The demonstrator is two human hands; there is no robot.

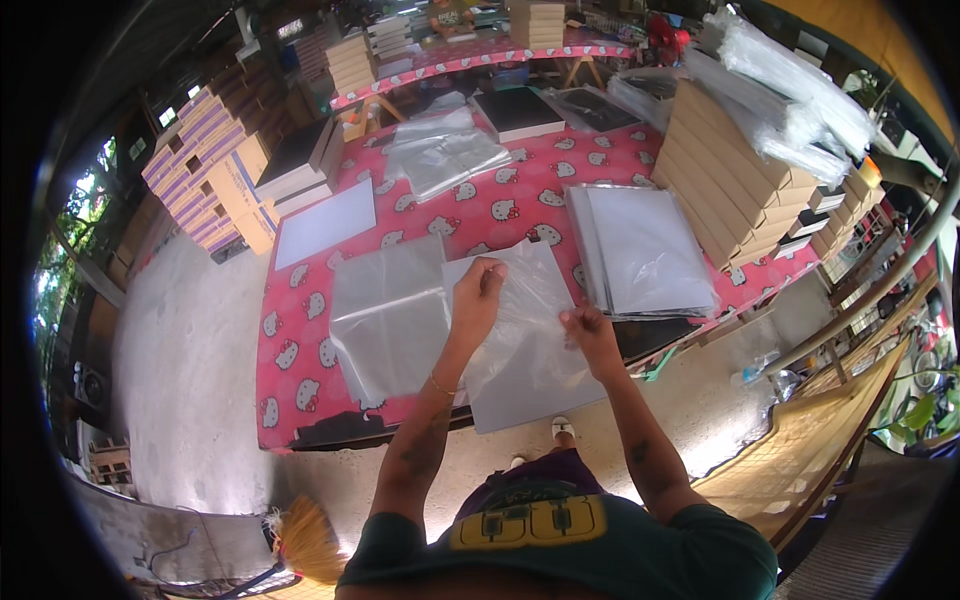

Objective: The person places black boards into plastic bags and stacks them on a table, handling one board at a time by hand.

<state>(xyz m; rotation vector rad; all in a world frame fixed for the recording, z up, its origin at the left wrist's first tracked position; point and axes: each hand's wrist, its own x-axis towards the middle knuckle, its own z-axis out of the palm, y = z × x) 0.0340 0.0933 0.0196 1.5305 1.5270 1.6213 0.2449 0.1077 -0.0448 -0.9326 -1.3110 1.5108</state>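
Hands at table edge: left hand [478,290] and right hand [590,330] both pinch clear plastic bag [525,330] over white board [530,390] (contents unclear). Tan boxes [725,190] stacked right; purple-striped cartons [205,160] left.

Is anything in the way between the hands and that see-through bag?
No. The left hand and right hand both pinch the clear plastic bag directly, above the pink table. Nothing sits between them.
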